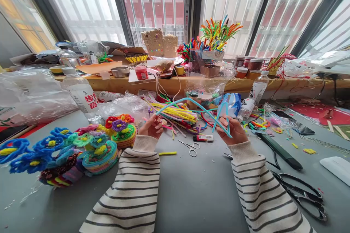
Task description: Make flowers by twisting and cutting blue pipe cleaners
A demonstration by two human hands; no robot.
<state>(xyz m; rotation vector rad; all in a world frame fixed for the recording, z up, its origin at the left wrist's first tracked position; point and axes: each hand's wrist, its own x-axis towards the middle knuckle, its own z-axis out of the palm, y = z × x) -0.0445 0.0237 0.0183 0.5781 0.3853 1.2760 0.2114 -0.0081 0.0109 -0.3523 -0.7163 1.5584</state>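
A light blue pipe cleaner [188, 99] arches between my two hands above the grey table. My left hand [152, 126] pinches one end between thumb and finger. At the other side, my right hand [233, 130] is closed on the part bent into sharp zigzag angles; which fingers press on it is partly hidden. Behind the hands lies a bundle of yellow, pink and white pipe cleaners [177, 113]. Small scissors [191, 148], a glue stick [203, 138] and a short yellow piece [167, 153] rest on the table between my forearms.
Pipe-cleaner flower pots [100, 156] crowd the left side. Large black-handled scissors [303, 193] and a dark green flat tool [281, 153] lie on the right. Water bottles [82, 93] and a wooden ledge [136, 86] with jars and colourful stems [218, 36] stand behind.
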